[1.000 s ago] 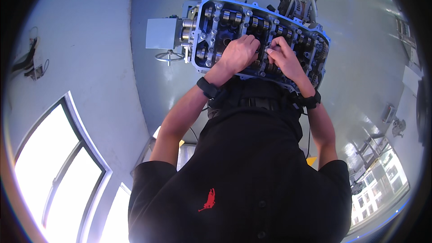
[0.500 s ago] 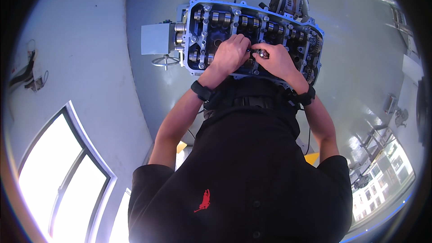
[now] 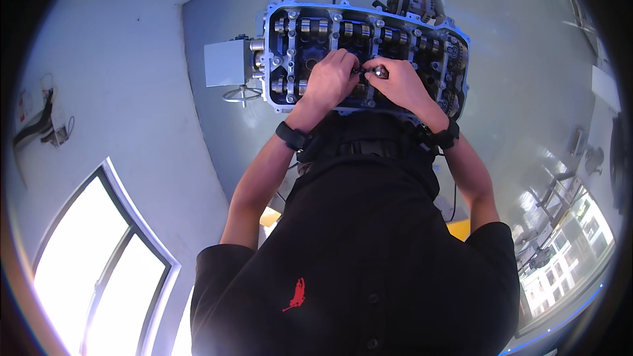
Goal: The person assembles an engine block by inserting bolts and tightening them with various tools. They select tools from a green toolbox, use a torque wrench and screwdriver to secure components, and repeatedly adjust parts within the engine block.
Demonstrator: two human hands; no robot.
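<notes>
An engine cylinder head with its camshafts and bearing caps exposed lies in front of me. My left hand is over its middle, fingers closed in a pinch around a small dark piece that I cannot make out. Just to the right, my right hand is closed on a small, rounded, shiny metal part, held between thumb and fingers. The fingertips of both hands almost meet above the near row of the head. My hands cover part of the near camshaft row.
At the left end of the engine stands a grey box with a handwheel below it. An alternator with a yellow ring sits on the far right side. A wall and window are on the left.
The whole view has shifted slightly, with the engine a little further left. Both hands remain over the same part of the engine, still pinching, with only small finger movement.
</notes>
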